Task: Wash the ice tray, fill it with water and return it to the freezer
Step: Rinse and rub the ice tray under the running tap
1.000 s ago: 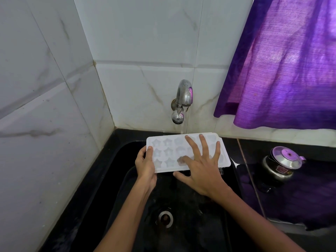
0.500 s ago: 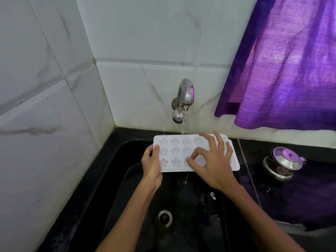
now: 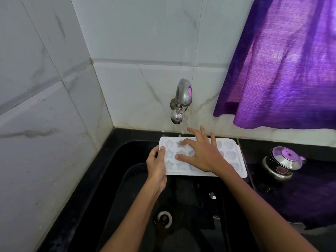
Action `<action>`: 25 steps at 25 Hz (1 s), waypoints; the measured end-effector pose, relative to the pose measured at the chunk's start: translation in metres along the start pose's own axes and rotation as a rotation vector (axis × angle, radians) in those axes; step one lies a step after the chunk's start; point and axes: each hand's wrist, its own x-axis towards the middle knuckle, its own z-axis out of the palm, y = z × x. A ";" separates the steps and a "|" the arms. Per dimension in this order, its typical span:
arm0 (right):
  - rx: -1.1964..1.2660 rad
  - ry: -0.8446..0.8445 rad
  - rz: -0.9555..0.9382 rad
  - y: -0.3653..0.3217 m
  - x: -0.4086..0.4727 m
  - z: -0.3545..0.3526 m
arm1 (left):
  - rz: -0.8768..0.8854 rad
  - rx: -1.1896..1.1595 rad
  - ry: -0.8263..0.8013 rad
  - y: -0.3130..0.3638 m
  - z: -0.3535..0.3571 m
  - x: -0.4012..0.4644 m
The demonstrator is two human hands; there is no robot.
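Ice tray (image 3: 231, 157) sits flat over the sink (image 3: 116, 179) under the running tap (image 3: 181, 99): left hand (image 3: 157, 167) grips its left edge to steady it, right hand (image 3: 203, 155) spreads open fingers (image 3: 183, 141) into the cells, probably rubbing them clean.

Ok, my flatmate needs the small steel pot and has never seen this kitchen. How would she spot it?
Start at the black sink under the wall tap, then look right along the dark counter, below the purple curtain. The small steel pot stands there alone, shiny and lidded, unlike the flat white ice tray held over the sink.
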 end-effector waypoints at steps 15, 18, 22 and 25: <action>-0.118 -0.102 0.051 0.001 -0.008 0.002 | -0.114 -0.033 0.004 -0.010 0.011 -0.003; -0.108 -0.116 0.053 0.000 -0.008 0.002 | -0.133 -0.048 0.001 -0.008 0.010 -0.007; -0.130 -0.164 0.048 -0.003 -0.007 0.000 | -0.157 -0.051 0.013 -0.006 0.008 -0.009; -0.155 -0.162 0.041 -0.005 -0.008 -0.001 | -0.175 -0.065 0.014 -0.006 0.007 -0.013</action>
